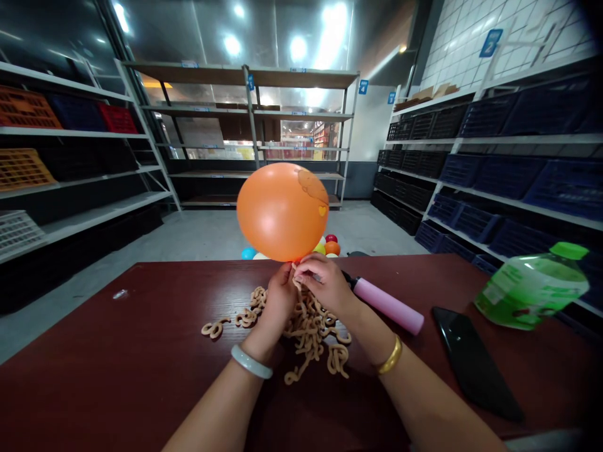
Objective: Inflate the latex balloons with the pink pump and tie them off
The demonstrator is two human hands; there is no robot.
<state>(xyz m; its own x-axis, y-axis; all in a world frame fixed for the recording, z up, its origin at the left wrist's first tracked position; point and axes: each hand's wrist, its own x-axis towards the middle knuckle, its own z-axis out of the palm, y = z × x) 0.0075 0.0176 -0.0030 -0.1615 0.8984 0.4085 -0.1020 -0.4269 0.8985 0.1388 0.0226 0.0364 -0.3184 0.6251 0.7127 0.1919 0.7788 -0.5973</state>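
An inflated orange balloon [281, 212] with a printed pattern stands upright above the table, neck down. My left hand [281, 290] is closed around its neck. Just beside it, my right hand [323, 279] has its fingers pinched on a short tan cord [296, 276] at the balloon's neck. How the cord runs around the neck is hidden by the fingers. Below and between my hands lies a loose pile of curly tan cords [311, 333], with several strays to the left. A pink cylinder with a black end [390, 306], perhaps a balloon pump, lies right of my right hand.
On the dark red table [94, 376], a black phone [473, 361] and a green-liquid bottle [532, 289] sit at the right. A small clear scrap [120, 294] lies at the left. Several coloured balloons [332, 248] show beyond the far edge. Shelves with crates [494, 179] line the sides.
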